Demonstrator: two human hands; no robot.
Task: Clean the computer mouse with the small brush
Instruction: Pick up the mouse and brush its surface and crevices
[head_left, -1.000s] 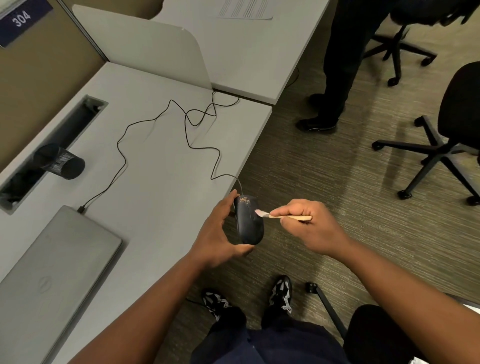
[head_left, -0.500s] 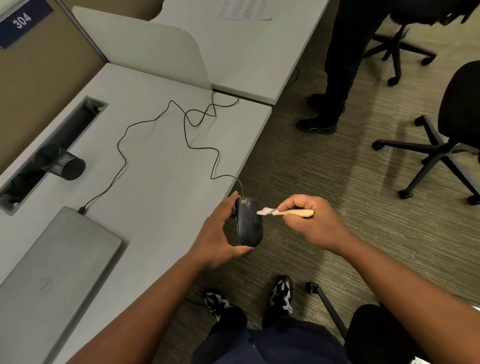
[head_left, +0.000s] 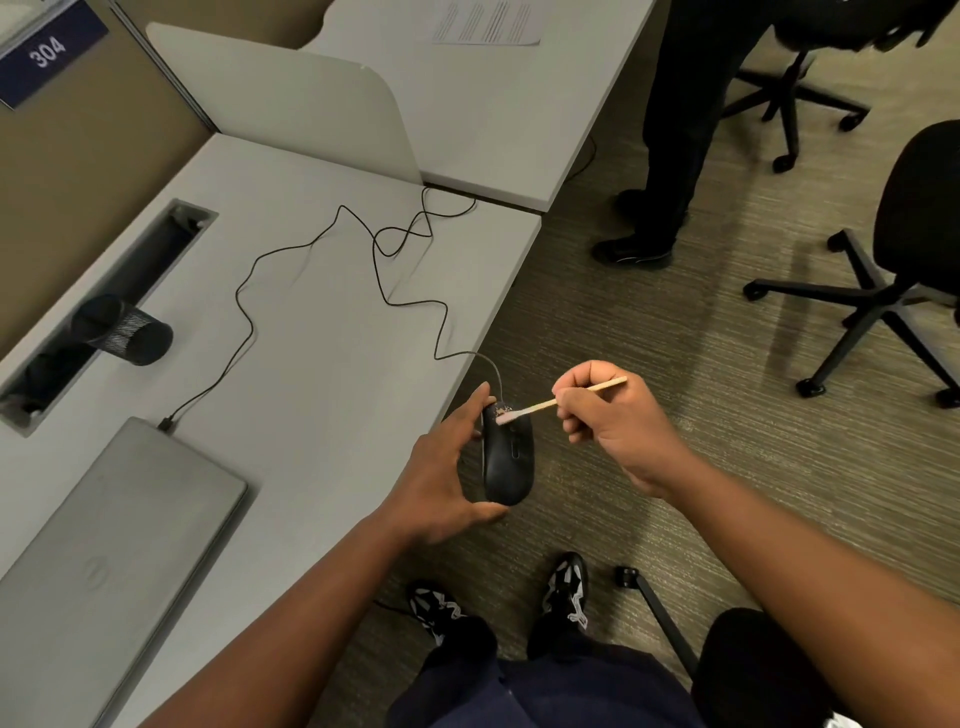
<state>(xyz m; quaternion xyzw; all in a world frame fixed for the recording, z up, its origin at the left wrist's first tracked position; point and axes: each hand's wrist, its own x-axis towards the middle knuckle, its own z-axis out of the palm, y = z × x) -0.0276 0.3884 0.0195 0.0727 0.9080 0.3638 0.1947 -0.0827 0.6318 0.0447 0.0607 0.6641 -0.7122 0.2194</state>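
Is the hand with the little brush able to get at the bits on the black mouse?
Probably yes: the right hand already has the small wooden brush touching the specks on the black computer mouse, with nothing between.

The right hand has risen and drawn away from the mouse, tilting the small brush — its handle end now angled upward, bristles shifted from the mouse's side to its cable end — while the mouse has turned, showing its scroll wheel.
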